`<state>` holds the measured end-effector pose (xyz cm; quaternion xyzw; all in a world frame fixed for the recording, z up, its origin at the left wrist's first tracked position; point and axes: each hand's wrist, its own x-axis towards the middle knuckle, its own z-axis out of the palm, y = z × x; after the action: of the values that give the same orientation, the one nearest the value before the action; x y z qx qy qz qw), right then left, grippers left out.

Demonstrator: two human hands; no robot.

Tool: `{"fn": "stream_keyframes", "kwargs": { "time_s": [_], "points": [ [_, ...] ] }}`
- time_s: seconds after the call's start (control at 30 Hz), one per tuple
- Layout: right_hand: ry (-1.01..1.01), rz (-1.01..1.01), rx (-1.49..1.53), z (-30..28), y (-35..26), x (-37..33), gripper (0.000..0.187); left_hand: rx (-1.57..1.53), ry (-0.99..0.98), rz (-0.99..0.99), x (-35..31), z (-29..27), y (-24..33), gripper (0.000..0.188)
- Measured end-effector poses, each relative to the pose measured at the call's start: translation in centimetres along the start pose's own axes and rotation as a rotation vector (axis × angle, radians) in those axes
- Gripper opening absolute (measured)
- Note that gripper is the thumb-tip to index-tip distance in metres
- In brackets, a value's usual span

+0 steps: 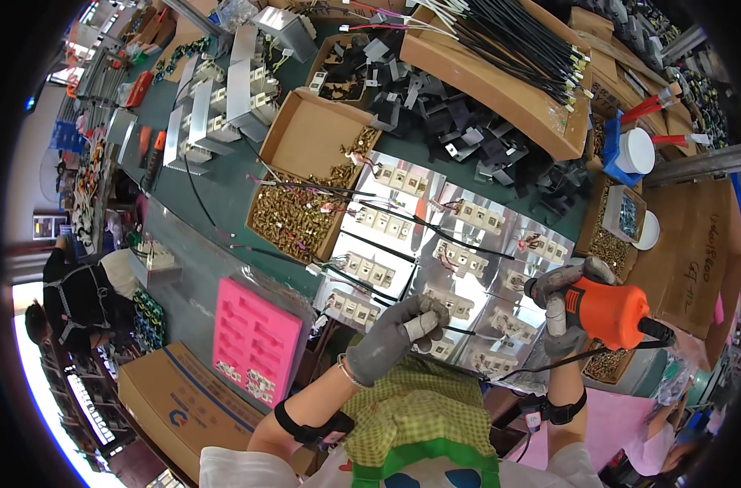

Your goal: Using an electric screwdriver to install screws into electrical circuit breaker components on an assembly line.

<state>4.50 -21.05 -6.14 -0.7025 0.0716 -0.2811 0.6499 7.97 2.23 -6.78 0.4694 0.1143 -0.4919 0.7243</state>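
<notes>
My left hand (393,340), in a grey glove, is pinched closed over the near edge of the metal plates. What its fingertips hold, if anything, is too small to make out. A black cable (461,331) runs out beside those fingertips. My right hand (559,305), gloved too, is wrapped around an orange power screwdriver (610,312), its tip end pointing left and its black cord trailing from the right end. Between and beyond both hands lie several shiny metal plates (420,241), bearing rows of white terminal blocks (460,257) and thin black cables.
An open cardboard box of brass screws (293,213) stands behind the plates. Left of them lies a pink foam tray (256,333). Black brackets (476,134) are heaped at the back, below a carton of black cables (500,81). Another person (82,293) is at the far left.
</notes>
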Motion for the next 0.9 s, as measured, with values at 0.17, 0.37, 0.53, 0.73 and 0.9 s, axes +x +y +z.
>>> {"fn": "stream_keyframes", "kwargs": {
  "time_s": [0.17, 0.37, 0.53, 0.73, 0.9],
  "points": [
    [0.012, -0.060, -0.070, -0.4, 0.9, -0.5, 0.057, 0.040, -0.008, 0.004, -0.6, -0.1, 0.8, 0.027],
    [0.053, -0.057, 0.026, -0.8, 1.8, -1.2, 0.053, 0.022, 0.015, 0.025, -1.3, 0.0, 1.7, 0.025],
    [0.077, -0.096, 0.100, -0.4, 1.8, -1.5, 0.045, -0.108, -0.016, 0.004, -1.7, -0.3, 2.1, 0.023],
    [0.203, -0.125, -0.007, 0.4, 1.3, -2.1, 0.044, -0.193, -0.003, 0.008, -2.3, 0.1, 2.5, 0.025],
    [0.469, -0.097, -0.014, 0.3, 2.2, -2.4, 0.044, -0.240, -0.021, 0.030, -3.1, -0.2, 1.9, 0.025]
  ]
}}
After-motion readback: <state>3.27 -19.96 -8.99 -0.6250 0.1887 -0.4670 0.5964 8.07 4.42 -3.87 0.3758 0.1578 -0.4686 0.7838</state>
